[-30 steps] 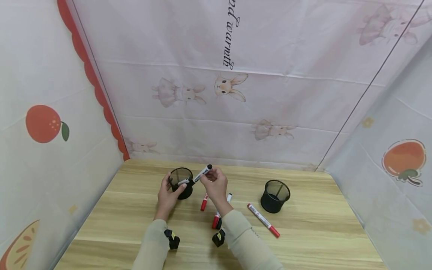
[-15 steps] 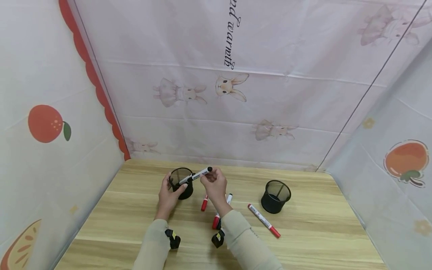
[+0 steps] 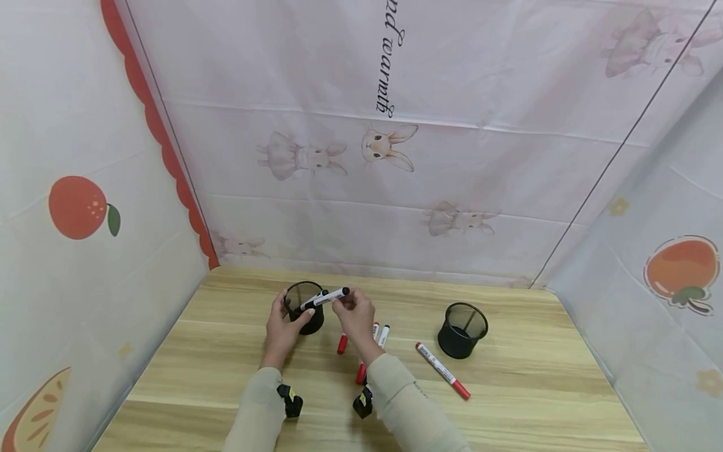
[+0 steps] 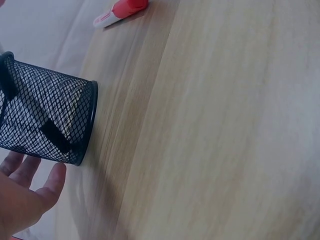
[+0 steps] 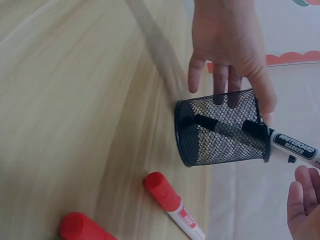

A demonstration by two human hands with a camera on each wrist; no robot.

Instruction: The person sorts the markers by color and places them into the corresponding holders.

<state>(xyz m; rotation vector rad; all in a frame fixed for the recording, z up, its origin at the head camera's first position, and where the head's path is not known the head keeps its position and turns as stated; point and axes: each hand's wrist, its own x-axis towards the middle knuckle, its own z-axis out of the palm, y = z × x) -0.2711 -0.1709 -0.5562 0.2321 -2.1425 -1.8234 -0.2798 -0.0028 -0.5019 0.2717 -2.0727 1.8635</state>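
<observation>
Fingers of the left hand (image 3: 281,334) hold a round black mesh cup (image 3: 312,324), a black-capped white marker (image 3: 314,298) leaning inside. We see the right hand (image 3: 356,316) pinching a matching marker (image 3: 331,297), shifted left this past second, end now over the cup: mid-insertion, we judge.

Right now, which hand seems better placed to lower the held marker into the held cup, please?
Probably the right hand: it pinches the black-capped marker at the mouth of the mesh cup, which the left hand holds.
</observation>
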